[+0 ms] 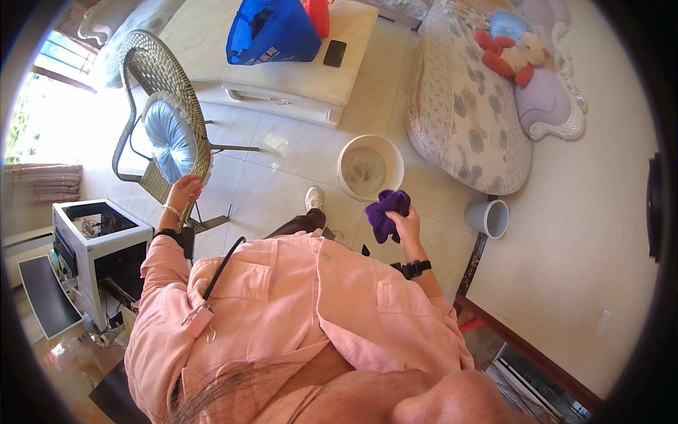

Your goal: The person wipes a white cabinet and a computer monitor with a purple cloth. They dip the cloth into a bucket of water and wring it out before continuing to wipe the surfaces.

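My right hand (407, 225) grips a bunched purple cloth (389, 212). The cloth hangs just in front of a white plastic bucket (394, 161) on the floor, which holds cloudy liquid with dark specks. On the other side, my left hand (185, 193) has its fingers curled at the edge of a woven wicker chair (135, 55). Whether those fingers hold the chair or only overlap it in the view, I cannot tell. A round light-blue pleated cushion (168, 139) with a frilled edge leans in the chair beside that hand.
Ahead stands a low cream table (204, 53) with a blue bag (278, 37), a red object (318, 18) and a black phone (335, 53). A patterned sofa (461, 122) bearing a plush toy (511, 55) and a grey bin (497, 218) are at right. A white-framed cabinet (100, 225) stands left.
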The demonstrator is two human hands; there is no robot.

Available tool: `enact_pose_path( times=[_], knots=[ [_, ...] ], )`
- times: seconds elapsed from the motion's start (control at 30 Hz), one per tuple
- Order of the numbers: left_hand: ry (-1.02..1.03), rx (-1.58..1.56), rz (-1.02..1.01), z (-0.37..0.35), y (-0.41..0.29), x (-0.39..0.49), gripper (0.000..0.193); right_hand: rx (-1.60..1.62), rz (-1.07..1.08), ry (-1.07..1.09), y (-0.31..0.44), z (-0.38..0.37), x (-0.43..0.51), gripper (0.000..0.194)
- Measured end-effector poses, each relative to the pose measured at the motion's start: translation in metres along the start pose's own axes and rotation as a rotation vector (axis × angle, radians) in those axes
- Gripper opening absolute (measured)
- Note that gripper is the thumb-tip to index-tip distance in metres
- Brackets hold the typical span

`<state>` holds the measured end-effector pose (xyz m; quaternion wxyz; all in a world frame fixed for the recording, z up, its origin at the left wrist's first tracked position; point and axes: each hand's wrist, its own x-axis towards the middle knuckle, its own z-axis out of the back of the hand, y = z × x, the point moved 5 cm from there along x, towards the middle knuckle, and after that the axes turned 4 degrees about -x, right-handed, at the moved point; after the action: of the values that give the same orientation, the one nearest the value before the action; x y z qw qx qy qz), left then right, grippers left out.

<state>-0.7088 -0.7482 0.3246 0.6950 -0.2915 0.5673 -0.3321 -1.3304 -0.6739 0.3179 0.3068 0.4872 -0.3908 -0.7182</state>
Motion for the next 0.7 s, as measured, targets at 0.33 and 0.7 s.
enact_pose_path(
  times=[0.33, 0.7],
  knots=[
    [0.265, -0.237, 0.119, -0.251, 0.039, 0.160, 0.031, -0.157, -0.033, 0.009, -0.024, -0.039, 0.131, 0.038],
    [0.446, -0.141, 0.260, -0.346, 0.077, 0.155, 0.031, -0.370, -0.412, 0.187, -0.127, -0.060, 0.217, 0.030]
  ],
)
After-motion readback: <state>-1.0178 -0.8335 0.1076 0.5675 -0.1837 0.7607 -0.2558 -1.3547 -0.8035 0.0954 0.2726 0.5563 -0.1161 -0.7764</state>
